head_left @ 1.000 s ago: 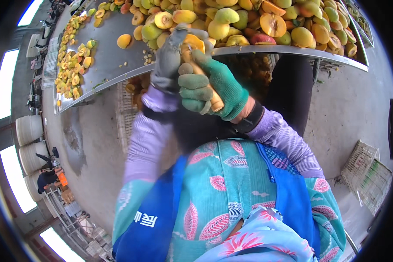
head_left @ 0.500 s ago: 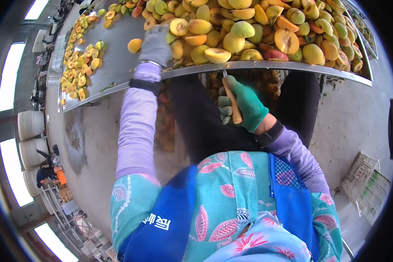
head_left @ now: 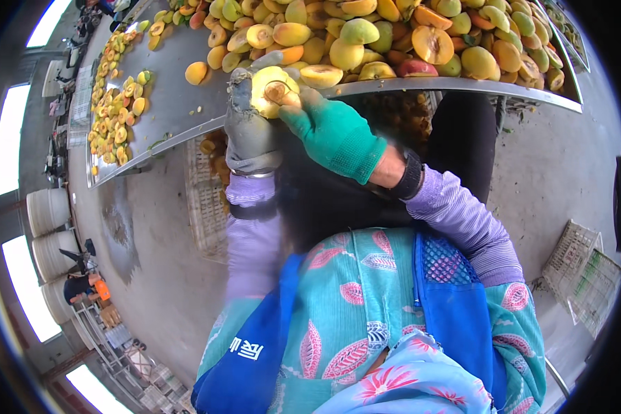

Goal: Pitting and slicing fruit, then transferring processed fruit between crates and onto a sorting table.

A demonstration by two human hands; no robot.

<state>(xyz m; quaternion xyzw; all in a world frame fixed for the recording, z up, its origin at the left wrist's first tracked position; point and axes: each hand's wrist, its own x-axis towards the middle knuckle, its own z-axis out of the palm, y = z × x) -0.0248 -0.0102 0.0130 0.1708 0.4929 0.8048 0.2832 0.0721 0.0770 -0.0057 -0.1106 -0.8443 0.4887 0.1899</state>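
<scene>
My left hand, in a dirty grey glove, holds a yellow peach half just over the table's near edge, its cut face up with a brown hollow or pit in the middle. My right hand, in a green glove, is closed and pressed against that cut face. The wooden-handled pitting knife seen in it earlier is mostly hidden by the fingers. A large heap of whole and halved peaches lies just beyond both hands on the metal table.
Cut peach halves are spread along the table's left side. Under the table stands a plastic crate with fruit. More crates lie on the floor at right. White tubs and a person in orange and dark clothing are far left.
My left hand has picked up a peach half from the heap and drawn it back to the edge. My right hand has risen from below the edge to meet it.
</scene>
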